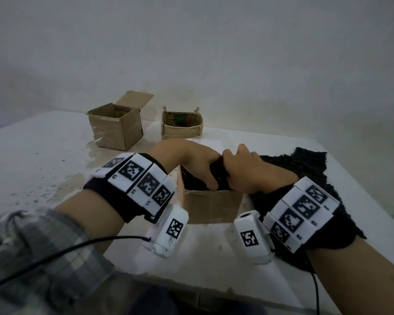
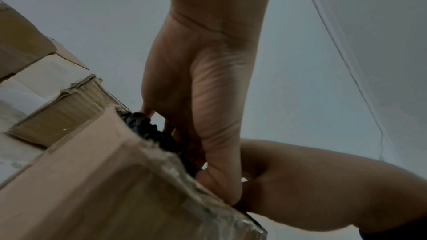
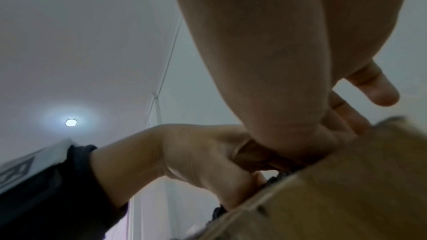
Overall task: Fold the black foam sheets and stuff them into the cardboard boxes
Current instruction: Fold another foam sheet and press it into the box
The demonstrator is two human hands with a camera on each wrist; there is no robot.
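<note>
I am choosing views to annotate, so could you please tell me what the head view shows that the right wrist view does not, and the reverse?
Only the head view shows the two other boxes by the wall, an open-flapped cardboard box and a low box, plus spare black foam lying on the white table. Only the right wrist view shows the ceiling light. Both show the left hand and right hand together, pushing dark foam into the near cardboard box.
</note>
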